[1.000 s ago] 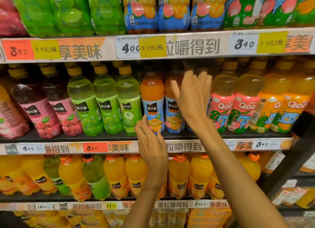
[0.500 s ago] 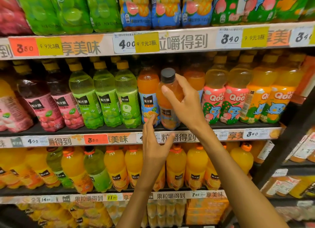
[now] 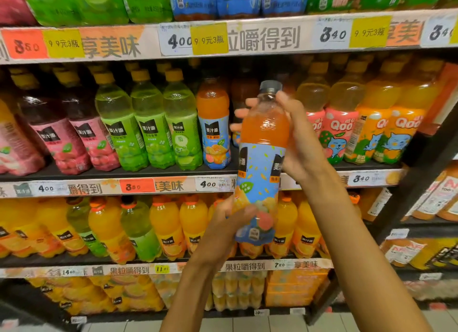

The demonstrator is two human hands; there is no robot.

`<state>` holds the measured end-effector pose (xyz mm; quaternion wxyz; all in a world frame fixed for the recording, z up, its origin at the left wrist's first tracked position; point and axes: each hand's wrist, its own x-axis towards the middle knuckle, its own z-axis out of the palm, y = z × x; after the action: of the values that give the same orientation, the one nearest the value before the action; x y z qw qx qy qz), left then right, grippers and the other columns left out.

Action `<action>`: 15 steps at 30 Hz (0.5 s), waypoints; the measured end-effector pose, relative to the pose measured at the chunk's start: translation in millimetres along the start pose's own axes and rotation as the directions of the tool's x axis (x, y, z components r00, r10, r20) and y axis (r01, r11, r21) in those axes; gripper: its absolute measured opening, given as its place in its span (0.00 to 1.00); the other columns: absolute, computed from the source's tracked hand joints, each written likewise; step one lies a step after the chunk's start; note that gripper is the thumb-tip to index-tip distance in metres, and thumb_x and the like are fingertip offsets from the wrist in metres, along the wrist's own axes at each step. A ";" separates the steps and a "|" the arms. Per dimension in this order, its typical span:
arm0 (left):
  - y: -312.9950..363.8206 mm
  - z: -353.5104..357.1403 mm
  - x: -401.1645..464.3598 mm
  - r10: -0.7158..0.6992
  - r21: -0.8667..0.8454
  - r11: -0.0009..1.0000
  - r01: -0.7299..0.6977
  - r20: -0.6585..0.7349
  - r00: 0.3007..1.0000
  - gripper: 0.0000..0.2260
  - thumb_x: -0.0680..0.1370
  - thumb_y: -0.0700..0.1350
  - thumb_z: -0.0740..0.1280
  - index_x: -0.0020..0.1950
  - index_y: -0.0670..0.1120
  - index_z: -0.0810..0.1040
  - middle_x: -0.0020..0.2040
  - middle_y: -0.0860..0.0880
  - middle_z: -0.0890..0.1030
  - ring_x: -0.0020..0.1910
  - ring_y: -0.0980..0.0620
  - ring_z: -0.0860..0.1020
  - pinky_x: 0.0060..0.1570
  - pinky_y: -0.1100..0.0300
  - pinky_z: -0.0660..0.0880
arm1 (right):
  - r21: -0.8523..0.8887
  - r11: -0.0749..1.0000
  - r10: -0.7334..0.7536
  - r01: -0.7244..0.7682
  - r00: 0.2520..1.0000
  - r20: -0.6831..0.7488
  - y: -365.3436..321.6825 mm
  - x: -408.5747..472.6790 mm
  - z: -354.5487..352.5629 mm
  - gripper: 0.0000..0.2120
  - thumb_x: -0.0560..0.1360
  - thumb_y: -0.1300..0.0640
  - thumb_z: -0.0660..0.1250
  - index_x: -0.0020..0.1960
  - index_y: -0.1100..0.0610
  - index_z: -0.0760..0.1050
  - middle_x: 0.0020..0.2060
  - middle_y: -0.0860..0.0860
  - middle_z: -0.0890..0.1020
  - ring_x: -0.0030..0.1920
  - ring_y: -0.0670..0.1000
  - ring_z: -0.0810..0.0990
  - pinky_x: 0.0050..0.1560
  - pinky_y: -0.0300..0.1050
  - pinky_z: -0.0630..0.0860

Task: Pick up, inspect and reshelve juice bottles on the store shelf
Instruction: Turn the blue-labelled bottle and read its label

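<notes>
In front of the middle store shelf [image 3: 173, 176], a clear plastic bottle of orange juice with a grey cap and a light blue fruit-printed label [image 3: 262, 163] is standing nearly upright in the air, its long axis running top to bottom and its cap leaning slightly right. The right hand [image 3: 297, 143] is wrapping the bottle's upper body from the right side, while the left hand [image 3: 223, 230] is gripping its base from below left. The gap it likely belongs in is lying just behind it, beside a matching orange bottle [image 3: 214, 123], so reshelving probably means pushing forward.
</notes>
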<state>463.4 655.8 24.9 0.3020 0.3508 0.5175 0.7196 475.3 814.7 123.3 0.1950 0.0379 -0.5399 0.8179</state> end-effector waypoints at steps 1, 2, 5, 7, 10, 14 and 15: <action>-1.4 -0.3 -2.2 -0.040 -0.044 0.998 0.042 0.029 0.999 0.24 0.58 0.66 0.76 0.35 0.45 0.83 0.33 0.53 0.82 0.35 0.57 0.81 0.40 0.63 0.78 | 0.026 0.999 0.026 -0.026 1.000 0.013 4.6 -0.4 -1.9 0.19 0.77 0.47 0.59 0.55 0.61 0.77 0.48 0.58 0.84 0.48 0.56 0.84 0.51 0.51 0.80; -2.8 -0.7 -2.8 -0.053 -0.057 0.997 0.057 0.063 0.997 0.22 0.58 0.66 0.76 0.35 0.47 0.84 0.34 0.53 0.83 0.36 0.57 0.81 0.41 0.63 0.78 | 0.045 0.998 0.043 -0.043 0.999 0.002 8.3 -0.4 -3.2 0.17 0.77 0.48 0.60 0.54 0.60 0.77 0.47 0.57 0.84 0.46 0.56 0.84 0.49 0.50 0.81; 0.8 2.4 -0.6 -0.070 -0.008 0.998 0.070 0.008 0.998 0.20 0.64 0.62 0.74 0.45 0.47 0.82 0.38 0.50 0.83 0.38 0.53 0.81 0.41 0.59 0.78 | 0.039 0.999 0.026 -0.022 0.994 -0.109 12.7 0.0 -4.7 0.13 0.73 0.50 0.65 0.47 0.59 0.81 0.42 0.56 0.85 0.42 0.54 0.85 0.43 0.46 0.81; 3.7 4.1 2.4 -0.023 0.080 0.996 0.033 -0.125 0.992 0.19 0.68 0.57 0.69 0.54 0.48 0.78 0.41 0.51 0.84 0.39 0.54 0.81 0.41 0.61 0.77 | -0.042 0.999 -0.042 0.034 0.982 -0.185 13.0 -0.6 -5.9 0.09 0.72 0.52 0.67 0.43 0.57 0.81 0.40 0.55 0.85 0.40 0.54 0.84 0.45 0.48 0.82; 11.0 14.0 5.8 0.074 0.246 0.969 -0.018 -0.218 0.973 0.15 0.69 0.55 0.67 0.51 0.48 0.77 0.36 0.54 0.83 0.35 0.59 0.80 0.34 0.67 0.76 | -0.146 0.985 -0.121 0.090 0.967 -0.224 13.2 -4.4 -2.2 0.08 0.76 0.53 0.68 0.45 0.57 0.79 0.37 0.52 0.85 0.38 0.49 0.84 0.43 0.44 0.81; 17.1 20.6 1.6 0.038 0.119 0.993 -0.009 -0.247 0.968 0.26 0.66 0.61 0.65 0.47 0.39 0.78 0.33 0.47 0.81 0.31 0.52 0.79 0.30 0.63 0.75 | -0.076 0.996 -0.065 0.050 0.978 -0.200 5.5 -7.7 1.3 0.10 0.77 0.48 0.65 0.45 0.54 0.80 0.40 0.52 0.85 0.43 0.49 0.84 0.47 0.44 0.80; 18.3 19.2 -1.3 -0.037 0.005 0.999 0.039 -0.201 0.979 0.27 0.66 0.62 0.66 0.48 0.37 0.79 0.34 0.45 0.81 0.32 0.50 0.79 0.31 0.62 0.75 | -0.019 0.999 -0.043 0.041 0.982 -0.184 3.2 -8.3 0.1 0.11 0.77 0.48 0.65 0.45 0.54 0.81 0.41 0.53 0.85 0.45 0.51 0.84 0.50 0.46 0.80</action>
<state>478.6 659.8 46.4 0.2602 0.2679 0.5551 0.7432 481.8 811.2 118.3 0.2616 -0.0280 -0.5248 0.8095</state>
